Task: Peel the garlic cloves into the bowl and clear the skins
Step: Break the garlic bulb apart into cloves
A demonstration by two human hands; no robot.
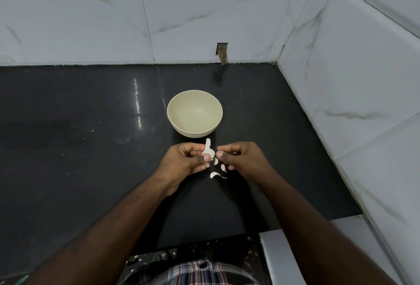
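Counter: black, glossy, walled by marble tiles behind and to the right of the bowl; its near edge runs below the forearms, with a step in that edge at the lower right. Wide bare stretch of counter left of the bowl; a narrower strip right of it before the side wall.

Bowl: cream, round, upright, near the middle of the counter; nothing visible inside it.

Left hand: just in front of the bowl, fingers curled, pinching the garlic clove between thumb and fingertips. A strip of skin sticks up from the clove toward the bowl.

Right hand: beside the left, in front of the bowl, fingers curled, fingertips at the clove's right side; whether they actually grip skin, cannot tell.

Loose garlic pieces: three small white bits on the counter below the hands, in front of the bowl, apart from it.
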